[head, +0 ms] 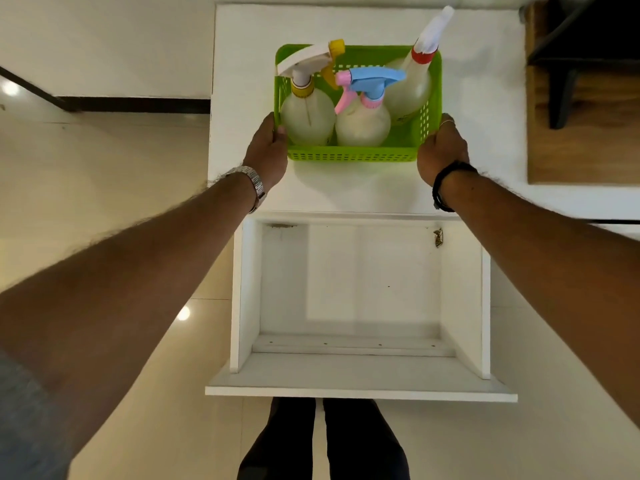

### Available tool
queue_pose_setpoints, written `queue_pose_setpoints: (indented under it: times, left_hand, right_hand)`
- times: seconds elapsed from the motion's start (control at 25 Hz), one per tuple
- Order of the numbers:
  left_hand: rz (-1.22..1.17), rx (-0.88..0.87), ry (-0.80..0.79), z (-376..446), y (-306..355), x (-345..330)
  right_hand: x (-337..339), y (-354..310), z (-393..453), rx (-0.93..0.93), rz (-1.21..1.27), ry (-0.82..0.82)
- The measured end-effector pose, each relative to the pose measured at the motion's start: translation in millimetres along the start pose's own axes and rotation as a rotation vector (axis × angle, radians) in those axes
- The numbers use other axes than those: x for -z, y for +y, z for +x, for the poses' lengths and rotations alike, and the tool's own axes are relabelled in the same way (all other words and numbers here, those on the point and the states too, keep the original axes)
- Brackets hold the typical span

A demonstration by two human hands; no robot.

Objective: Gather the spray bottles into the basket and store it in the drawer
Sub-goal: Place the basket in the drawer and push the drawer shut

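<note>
Left hand (268,152): closed on basket's left wall, thumb over rim, at 9 o'clock of basket.
Right hand (441,150): gripping right wall at 3 o'clock, fingers hidden outside.
Basket (353,156): green, perforated, on white cabinet top (485,133); lifted or resting, cannot tell.
Spray bottles: three inside, upright: yellow-nozzle bottle (306,116) at left, pink-blue bottle (362,123) centre, red-collar bottle (415,81) at 1 o'clock, tallest.
Drawer (360,375): pulled open at 6 o'clock of basket, nothing in it.
Risk: tall nozzles likely snag on cabinet frame when drawer closes; tilting basket could topple bottles.
Room: glossy cream floor tiles (138,140), wooden furniture (585,126) at 2 o'clock, dark skirting left.
</note>
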State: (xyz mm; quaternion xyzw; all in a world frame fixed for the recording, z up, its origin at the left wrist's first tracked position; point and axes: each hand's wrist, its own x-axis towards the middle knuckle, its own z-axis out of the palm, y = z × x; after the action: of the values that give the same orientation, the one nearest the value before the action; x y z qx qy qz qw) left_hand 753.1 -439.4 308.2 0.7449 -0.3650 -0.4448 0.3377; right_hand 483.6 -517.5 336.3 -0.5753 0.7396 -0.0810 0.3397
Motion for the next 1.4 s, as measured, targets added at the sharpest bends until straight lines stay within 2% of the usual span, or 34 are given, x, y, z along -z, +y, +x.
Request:
queue_pose_setpoints:
  times: [0.28, 0.52, 0.76, 0.88, 1.0, 1.2, 1.4]
  left_hand:
    - [0.049, 0.012, -0.025, -20, -8, 8]
    - [0.027, 0.000, -0.033, -111, -45, 11]
    - [0.108, 0.048, 0.048, -209, -96, 2]
    - [0.133, 0.135, -0.001, -248, -121, -2]
    - [0.207, 0.224, -0.025, -271, -143, -4]
    - [0.428, 0.351, -0.160, -279, -173, 0]
    - [0.487, 0.426, -0.226, -274, -202, -5]
  right_hand:
    - [-5, 12, -31, -0.041, 0.134, -0.002]
    - [-18, 60, -107, 0.032, 0.177, -0.003]
    - [-42, 123, -198, 0.038, 0.214, -0.012]
    - [-58, 160, -237, -0.005, 0.176, -0.075]
    - [-70, 191, -259, -0.066, 0.158, -0.207]
    - [-90, 219, -261, -0.196, 0.129, -0.386]
    - [-114, 238, -243, -0.224, 0.085, -0.461]
